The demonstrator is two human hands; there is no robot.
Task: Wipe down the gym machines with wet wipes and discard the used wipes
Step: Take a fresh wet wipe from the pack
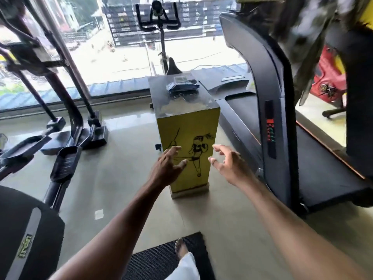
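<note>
A dark blue pack of wet wipes (pixel 182 85) lies on the black top of a tall yellow box (pixel 187 128) with a boxer drawn on its front. My left hand (pixel 168 168) and my right hand (pixel 227 164) are stretched out in front of the box's lower face, fingers spread and relaxed, holding nothing. Both hands are well below the pack. A black treadmill (pixel 272 110) stands just right of the box, and an elliptical trainer (pixel 60 122) stands to the left.
An exercise bike (pixel 161 27) stands behind the box at the glass wall. A black floor mat (pixel 167 257) lies under my bare foot. Another machine's dark housing (pixel 30 235) fills the bottom left. A red object (pixel 327 73) sits at far right.
</note>
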